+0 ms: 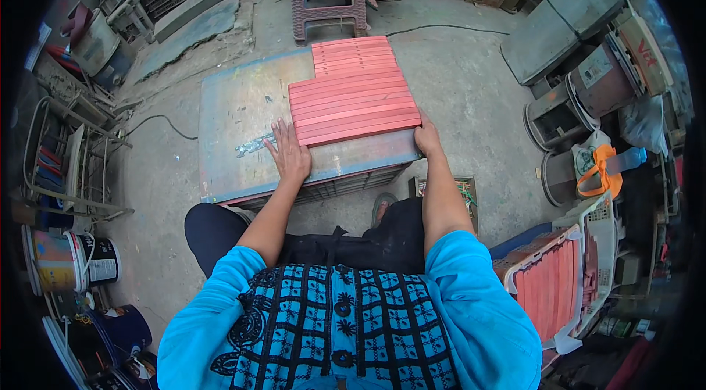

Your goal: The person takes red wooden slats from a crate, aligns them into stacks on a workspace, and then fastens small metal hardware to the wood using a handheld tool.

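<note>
Red slats (548, 291) fill a plastic crate (531, 249), lower right — red strips (354, 102), centre, lie between splayed left hand (293, 159) and right hand (428, 137), the latter's grip unclear

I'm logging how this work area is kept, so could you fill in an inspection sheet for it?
Surface: worn board with a silvery patch, resting on a crate.
Work pieces: red slats lying side by side on the board in two offset groups.
Clutter: buckets at left; orange bag and a slat-filled basket at right.
Hands: left hand spread beside the slats' left ends; right hand against their right ends, grip unclear.
Cables: one dark cable on the floor left of the board, another beyond it.
Surroundings: concrete floor; brown stool past the board.
</note>
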`<state>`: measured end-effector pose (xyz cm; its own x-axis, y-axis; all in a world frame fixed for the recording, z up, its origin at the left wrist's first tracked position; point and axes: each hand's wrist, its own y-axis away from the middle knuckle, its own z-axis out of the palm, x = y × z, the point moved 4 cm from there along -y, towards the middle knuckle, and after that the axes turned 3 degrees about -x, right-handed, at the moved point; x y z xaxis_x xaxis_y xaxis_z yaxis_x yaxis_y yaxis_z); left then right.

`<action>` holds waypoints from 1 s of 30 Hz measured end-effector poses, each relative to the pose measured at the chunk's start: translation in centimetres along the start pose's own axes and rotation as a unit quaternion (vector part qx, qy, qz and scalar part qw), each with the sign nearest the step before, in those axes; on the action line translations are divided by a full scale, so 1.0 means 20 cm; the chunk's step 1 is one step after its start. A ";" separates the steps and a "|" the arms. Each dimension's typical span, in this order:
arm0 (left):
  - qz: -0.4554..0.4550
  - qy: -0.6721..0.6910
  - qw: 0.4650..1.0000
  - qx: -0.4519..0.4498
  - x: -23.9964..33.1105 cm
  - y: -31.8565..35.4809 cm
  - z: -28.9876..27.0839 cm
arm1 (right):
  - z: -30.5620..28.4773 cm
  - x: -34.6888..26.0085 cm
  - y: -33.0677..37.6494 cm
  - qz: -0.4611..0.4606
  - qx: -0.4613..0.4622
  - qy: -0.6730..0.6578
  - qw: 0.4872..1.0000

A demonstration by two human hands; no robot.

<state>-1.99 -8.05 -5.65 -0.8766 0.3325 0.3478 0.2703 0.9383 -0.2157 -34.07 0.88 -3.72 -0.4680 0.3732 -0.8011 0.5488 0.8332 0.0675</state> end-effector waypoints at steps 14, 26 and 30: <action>-0.002 0.037 0.999 -0.003 0.02 -0.03 0.00 | -0.01 0.15 -0.08 -0.017 0.022 -0.006 1.000; 0.008 0.454 0.891 0.022 -0.06 -0.22 0.08 | 0.04 0.01 -0.21 0.005 -0.014 -0.273 0.962; 0.005 0.515 0.857 0.006 -0.08 -0.24 0.13 | 0.06 0.05 -0.23 0.019 -0.015 -0.289 0.957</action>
<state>-2.92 -13.39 -7.50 -0.0567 0.2537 0.9656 0.2666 0.9359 -0.2302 -36.16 -3.07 -5.60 0.0176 0.1234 -0.9922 0.5341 0.8377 0.1136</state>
